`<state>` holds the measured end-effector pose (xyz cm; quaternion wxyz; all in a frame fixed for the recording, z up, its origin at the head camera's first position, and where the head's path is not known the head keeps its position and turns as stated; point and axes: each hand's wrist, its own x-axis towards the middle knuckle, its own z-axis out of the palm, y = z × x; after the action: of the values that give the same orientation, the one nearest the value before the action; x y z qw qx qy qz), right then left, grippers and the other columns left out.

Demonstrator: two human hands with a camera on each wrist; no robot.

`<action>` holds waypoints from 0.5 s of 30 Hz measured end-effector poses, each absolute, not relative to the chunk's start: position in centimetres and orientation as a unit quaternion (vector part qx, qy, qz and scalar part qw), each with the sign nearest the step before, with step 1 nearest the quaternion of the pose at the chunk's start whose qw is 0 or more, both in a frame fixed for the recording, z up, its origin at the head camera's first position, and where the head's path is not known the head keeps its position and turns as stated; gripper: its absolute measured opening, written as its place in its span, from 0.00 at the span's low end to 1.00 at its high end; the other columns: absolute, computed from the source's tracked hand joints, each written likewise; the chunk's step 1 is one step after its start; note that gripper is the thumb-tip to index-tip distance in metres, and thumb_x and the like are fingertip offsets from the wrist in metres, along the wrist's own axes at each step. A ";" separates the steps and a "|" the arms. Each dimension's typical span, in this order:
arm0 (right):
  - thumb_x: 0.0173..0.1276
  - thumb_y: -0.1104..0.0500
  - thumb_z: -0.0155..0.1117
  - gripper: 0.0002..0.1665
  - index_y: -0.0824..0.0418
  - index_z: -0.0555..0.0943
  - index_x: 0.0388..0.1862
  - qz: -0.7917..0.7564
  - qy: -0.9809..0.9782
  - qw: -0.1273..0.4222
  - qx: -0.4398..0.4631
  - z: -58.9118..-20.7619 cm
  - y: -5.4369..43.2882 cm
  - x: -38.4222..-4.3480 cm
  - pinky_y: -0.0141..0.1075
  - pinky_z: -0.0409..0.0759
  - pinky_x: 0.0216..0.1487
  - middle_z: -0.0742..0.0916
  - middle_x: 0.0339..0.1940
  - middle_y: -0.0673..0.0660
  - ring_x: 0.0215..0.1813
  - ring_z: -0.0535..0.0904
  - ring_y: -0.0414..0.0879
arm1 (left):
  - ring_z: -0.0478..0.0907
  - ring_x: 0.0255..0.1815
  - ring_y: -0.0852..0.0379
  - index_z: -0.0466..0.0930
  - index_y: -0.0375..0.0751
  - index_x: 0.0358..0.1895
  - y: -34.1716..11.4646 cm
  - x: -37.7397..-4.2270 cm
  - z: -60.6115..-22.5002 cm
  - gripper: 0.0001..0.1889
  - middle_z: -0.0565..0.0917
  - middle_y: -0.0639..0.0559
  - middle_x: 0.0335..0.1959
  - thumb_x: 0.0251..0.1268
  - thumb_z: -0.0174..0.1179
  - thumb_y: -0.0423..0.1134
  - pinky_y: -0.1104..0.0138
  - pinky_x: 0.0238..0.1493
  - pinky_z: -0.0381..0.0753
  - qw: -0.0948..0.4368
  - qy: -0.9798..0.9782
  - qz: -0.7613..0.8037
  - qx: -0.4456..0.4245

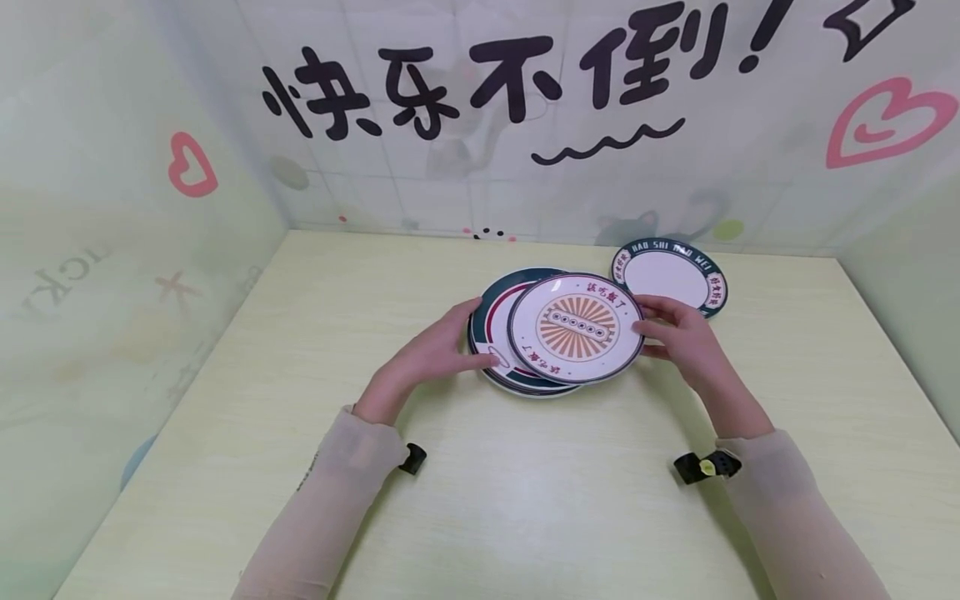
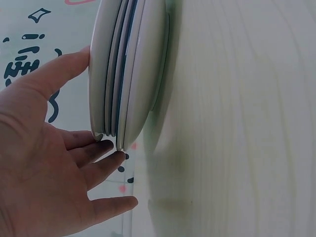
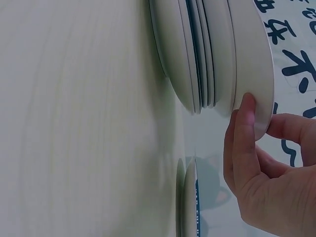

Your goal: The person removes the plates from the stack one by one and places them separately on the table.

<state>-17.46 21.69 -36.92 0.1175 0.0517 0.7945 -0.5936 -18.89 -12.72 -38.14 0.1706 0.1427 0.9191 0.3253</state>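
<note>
A stack of plates (image 1: 491,333) with green and red rim bands lies on the table, several edges showing one above another in the left wrist view. On top, shifted to the right over it, is a white plate (image 1: 577,327) with an orange sunburst and red characters. My right hand (image 1: 681,337) pinches this top plate at its right rim, the fingers (image 3: 245,128) under it and the thumb above. My left hand (image 1: 442,342) touches the left rim of the stack, thumb near the front, other fingers extended along the side.
Behind and to the right, a green-rimmed plate (image 1: 667,279) with lettering lies on the pale wooden table (image 1: 525,492). A printed backdrop (image 1: 420,183) stands close behind, and side panels (image 1: 112,275) flank the table.
</note>
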 end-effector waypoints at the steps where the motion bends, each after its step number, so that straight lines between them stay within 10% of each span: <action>1: 0.75 0.62 0.55 0.33 0.63 0.62 0.77 -0.597 0.792 0.116 0.050 -36.9 21.8 -17.4 0.26 0.86 0.46 0.76 0.52 0.48 0.45 0.77 0.33 | 0.50 0.83 0.48 0.46 0.44 0.81 -12.7 -18.9 -38.1 0.53 0.54 0.48 0.82 0.59 0.69 0.55 0.52 0.82 0.55 0.171 0.919 0.325 0.143; 15: 0.76 0.61 0.56 0.34 0.63 0.62 0.77 -0.612 0.783 0.088 0.075 -36.4 22.2 -17.3 0.25 0.86 0.45 0.74 0.49 0.46 0.45 0.76 0.34 | 0.50 0.83 0.48 0.46 0.42 0.81 -12.6 -18.8 -37.8 0.53 0.54 0.46 0.82 0.59 0.69 0.54 0.53 0.83 0.54 0.170 0.918 0.326 0.150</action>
<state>-17.34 22.17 -36.40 0.0882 0.0754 0.7826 -0.6117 -18.85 -12.61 -37.78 0.1705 0.1502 0.9175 0.3264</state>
